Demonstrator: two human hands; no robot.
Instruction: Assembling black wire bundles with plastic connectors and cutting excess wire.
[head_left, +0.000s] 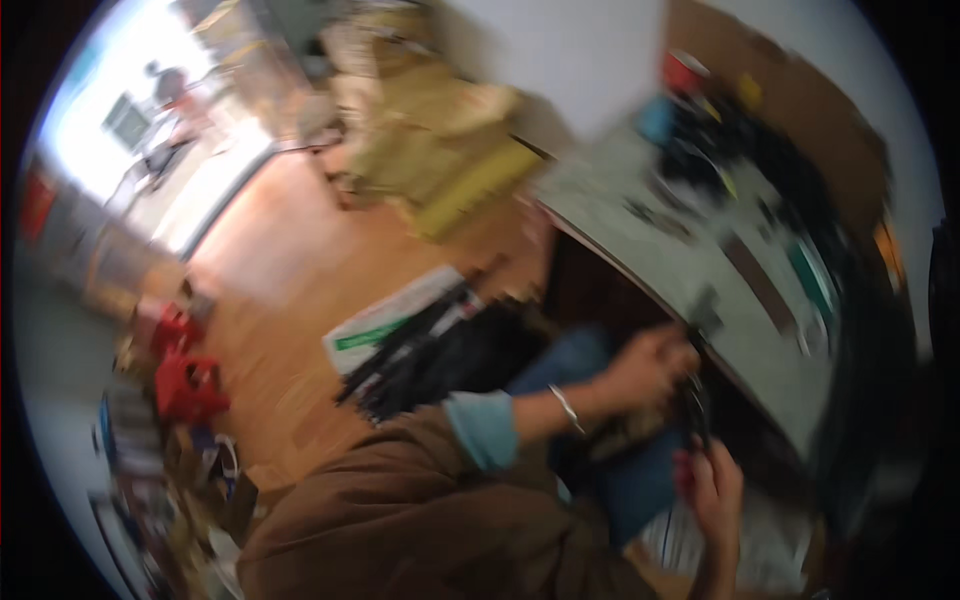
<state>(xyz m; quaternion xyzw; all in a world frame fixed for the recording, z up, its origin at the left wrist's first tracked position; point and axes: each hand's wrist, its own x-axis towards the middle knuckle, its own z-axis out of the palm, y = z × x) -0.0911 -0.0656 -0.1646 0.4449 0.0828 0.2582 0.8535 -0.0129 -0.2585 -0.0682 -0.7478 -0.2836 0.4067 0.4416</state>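
My left hand [655, 370], with a silver bracelet on its wrist, is closed beside the table's near edge. Its fingers hold the upper part of a narrow black strip-like piece [697, 410]. Lower down, my right hand [712, 485] pinches the other end of that piece between thumb and fingers. Motion blur hides its exact kind. A small grey object [706, 312] shows just beyond my left hand at the table edge; I cannot tell whether the hand touches it. Blue trousered legs [630, 490] lie beneath both hands.
The pale table [640, 235] carries a brown strip [757, 282], a green-edged item [812, 280], a blurred metal tool [660, 220] and a dark heap [720, 150]. Black strips [465, 345] lie on the floor. Yellow sacks [430, 120] and red containers [190, 385] stand farther off.
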